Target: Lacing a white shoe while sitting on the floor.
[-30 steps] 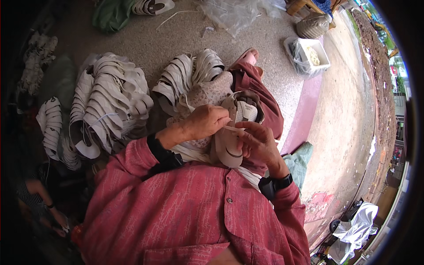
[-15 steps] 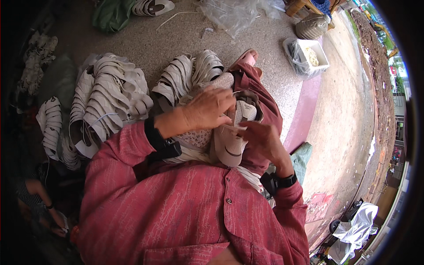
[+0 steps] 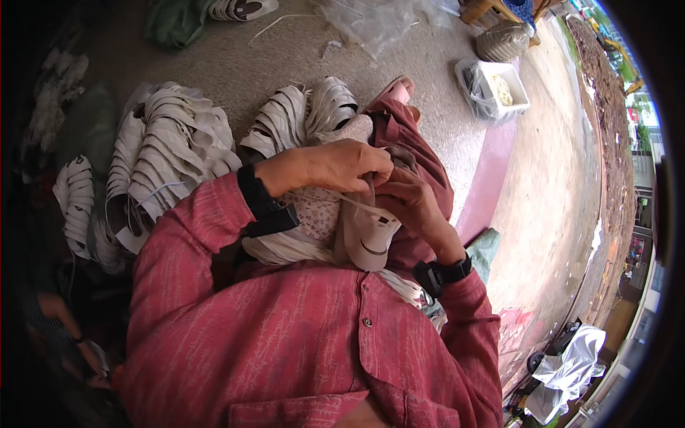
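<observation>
Both hands work close together over the lap, at a pale beige shoe upper (image 3: 366, 241). The upper lies lengthwise on the person's thighs, its rounded end toward the body and its far part covered by the fingers.

Left arm: the sleeved forearm rises from the lower left, elbow bent outward, and the wrist carries a black strapped device (image 3: 270, 207). The left hand (image 3: 339, 165) extends to the right with its back uppermost. Its fingers bend down and the thumb lies beneath them, drawn in toward the far part of the upper. What sits between the tips cannot be told.

Right arm: the forearm comes up from the lower right, also with a black device (image 3: 444, 274) at the wrist. The right hand (image 3: 416, 203) points up and to the left, fingers curled inward and nearly meeting the left fingertips. Its grip is hidden; whether it pinches the upper cannot be told.

A thin pale lace (image 3: 349, 200) runs slantwise across the upper, below the left hand. Patterned cloth (image 3: 316, 214) lies on the lap to the left of the upper. Beyond the left wrist stand nested shoe uppers (image 3: 278, 120); a larger stack (image 3: 175, 146) lies farther left.
</observation>
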Motion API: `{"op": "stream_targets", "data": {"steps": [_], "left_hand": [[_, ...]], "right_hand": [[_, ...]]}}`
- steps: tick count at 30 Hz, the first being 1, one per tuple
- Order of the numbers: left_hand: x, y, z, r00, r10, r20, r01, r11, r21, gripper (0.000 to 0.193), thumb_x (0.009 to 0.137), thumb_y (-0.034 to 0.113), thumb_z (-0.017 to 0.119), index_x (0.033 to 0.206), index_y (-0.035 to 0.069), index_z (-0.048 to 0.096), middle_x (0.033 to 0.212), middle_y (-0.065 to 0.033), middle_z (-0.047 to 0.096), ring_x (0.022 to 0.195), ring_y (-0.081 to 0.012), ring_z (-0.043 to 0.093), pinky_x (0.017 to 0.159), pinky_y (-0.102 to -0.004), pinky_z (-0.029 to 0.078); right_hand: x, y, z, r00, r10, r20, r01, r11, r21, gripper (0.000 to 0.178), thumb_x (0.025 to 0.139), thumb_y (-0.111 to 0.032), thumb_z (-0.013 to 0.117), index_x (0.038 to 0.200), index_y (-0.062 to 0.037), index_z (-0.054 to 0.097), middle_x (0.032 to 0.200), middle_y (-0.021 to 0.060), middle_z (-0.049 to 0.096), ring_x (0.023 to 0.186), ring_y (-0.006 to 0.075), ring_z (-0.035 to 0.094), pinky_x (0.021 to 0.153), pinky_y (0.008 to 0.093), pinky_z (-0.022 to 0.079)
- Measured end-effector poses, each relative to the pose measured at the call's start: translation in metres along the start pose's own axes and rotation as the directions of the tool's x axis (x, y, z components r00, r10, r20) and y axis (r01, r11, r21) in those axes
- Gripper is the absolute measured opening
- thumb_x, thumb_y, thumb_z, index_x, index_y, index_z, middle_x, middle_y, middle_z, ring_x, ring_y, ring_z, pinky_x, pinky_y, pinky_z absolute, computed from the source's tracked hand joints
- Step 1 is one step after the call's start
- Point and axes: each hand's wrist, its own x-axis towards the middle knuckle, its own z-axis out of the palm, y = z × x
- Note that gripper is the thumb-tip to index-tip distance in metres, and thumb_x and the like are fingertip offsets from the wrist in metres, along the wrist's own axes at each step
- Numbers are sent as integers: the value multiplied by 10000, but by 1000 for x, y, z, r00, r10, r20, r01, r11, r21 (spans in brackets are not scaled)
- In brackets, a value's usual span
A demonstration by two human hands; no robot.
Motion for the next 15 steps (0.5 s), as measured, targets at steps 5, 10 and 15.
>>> {"op": "stream_targets", "data": {"steps": [5, 10, 15], "left_hand": [[-2, 1, 1, 999, -38, -15, 37, 996, -79, 231, 702, 109, 715, 871, 45, 571, 879, -61, 558, 814, -195, 576, 668, -332, 465], [0, 28, 12, 997, -52, -57, 59, 990, 128, 263, 688, 273, 788, 797, 101, 622, 857, -28, 554, 842, -207, 547, 725, -323, 471], [4, 28, 32, 982, -143, -123, 163, 973, 162, 198, 682, 226, 767, 720, 95, 624, 859, -19, 557, 921, -221, 511, 800, -331, 448]], "right_hand": [[3, 1, -19, 990, -143, -2, 124, 864, -487, 203, 676, -10, 682, 870, -70, 676, 948, 60, 615, 904, 294, 612, 779, 358, 493], [-22, 28, -88, 894, 207, -398, -333, 901, -279, 57, 835, -36, 616, 878, -49, 651, 941, 62, 627, 786, 210, 613, 663, 299, 471], [-19, -7, -54, 891, 451, 53, -136, 155, 979, 226, 967, -190, 494, 983, 19, 581, 1065, 139, 628, 861, 239, 617, 754, 307, 502]]}}
